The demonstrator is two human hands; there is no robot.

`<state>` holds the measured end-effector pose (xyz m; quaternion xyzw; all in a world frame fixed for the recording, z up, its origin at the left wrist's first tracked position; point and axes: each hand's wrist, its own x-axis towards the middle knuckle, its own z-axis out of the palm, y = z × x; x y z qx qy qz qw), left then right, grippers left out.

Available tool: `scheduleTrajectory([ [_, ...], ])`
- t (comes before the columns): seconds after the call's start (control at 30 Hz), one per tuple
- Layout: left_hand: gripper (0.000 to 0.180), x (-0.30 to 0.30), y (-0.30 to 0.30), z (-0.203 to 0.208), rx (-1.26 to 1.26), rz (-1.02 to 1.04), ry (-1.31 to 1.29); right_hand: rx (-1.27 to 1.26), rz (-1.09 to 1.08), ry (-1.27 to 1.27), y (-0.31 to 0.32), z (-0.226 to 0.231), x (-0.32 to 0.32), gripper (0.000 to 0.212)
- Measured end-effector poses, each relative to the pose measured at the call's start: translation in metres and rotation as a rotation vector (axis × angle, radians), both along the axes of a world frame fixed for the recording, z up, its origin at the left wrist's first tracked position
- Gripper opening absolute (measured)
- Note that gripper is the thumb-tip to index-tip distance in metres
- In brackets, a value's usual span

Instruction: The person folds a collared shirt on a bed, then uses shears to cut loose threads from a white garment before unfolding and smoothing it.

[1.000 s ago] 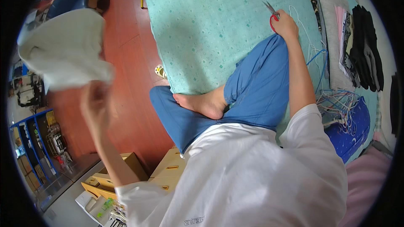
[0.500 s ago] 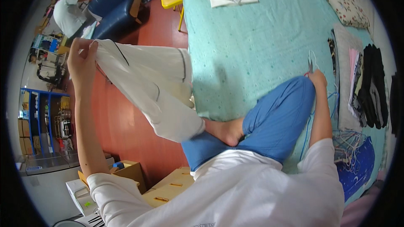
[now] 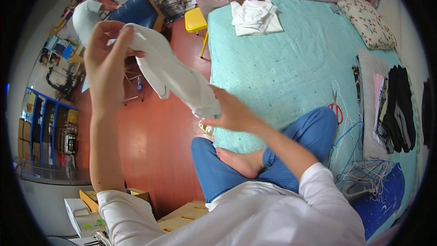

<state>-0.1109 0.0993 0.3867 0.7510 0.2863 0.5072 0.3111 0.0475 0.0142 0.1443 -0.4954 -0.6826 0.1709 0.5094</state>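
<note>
A white garment (image 3: 177, 73), bunched into a long strip, is stretched in the air between my two hands. My left hand (image 3: 107, 54), raised at the left, pinches its upper end between thumb and fingers. At its lower end is my right hand (image 3: 234, 111), thumb and forefinger spread wide around the cloth; the other fingers are partly hidden. Scissors with red handles (image 3: 336, 111) lie on the bed beside my right knee, blades pointing away. Loose white thread or cord is next to them.
I sit cross-legged on a teal-covered bed (image 3: 282, 64). Folded white clothes (image 3: 257, 17) lie at its far end. A pillow (image 3: 368, 23), folded dark clothes (image 3: 400, 109) and tangled hangers (image 3: 366, 177) line the right. A yellow stool (image 3: 195, 20) and another person (image 3: 86, 20) are beyond.
My right hand has let go of the scissors on the bed and moved left to the garment. The garment, spread out before, is now gathered narrow. My view has shifted.
</note>
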Motion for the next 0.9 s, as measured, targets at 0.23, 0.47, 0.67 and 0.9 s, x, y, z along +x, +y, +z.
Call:
scheduleTrajectory([
  [0.23,0.016,-0.015,-0.045,0.009,0.089,-0.011,-0.262,-0.119,-0.234,0.345,0.011,0.009,-0.022,0.033],
  [0.47,0.018,-0.033,-0.008,-0.035,-0.14,0.088,-0.207,-0.046,-0.466,0.369,-0.012,0.046,0.111,0.011],
  [0.67,0.022,0.015,0.116,-0.053,-0.502,-0.022,-0.463,0.265,-0.627,-0.166,0.047,0.131,0.227,0.017],
  [0.9,0.016,0.069,0.072,0.018,0.076,-0.221,-0.699,0.541,-1.012,-0.315,-0.03,0.259,0.203,0.01],
])
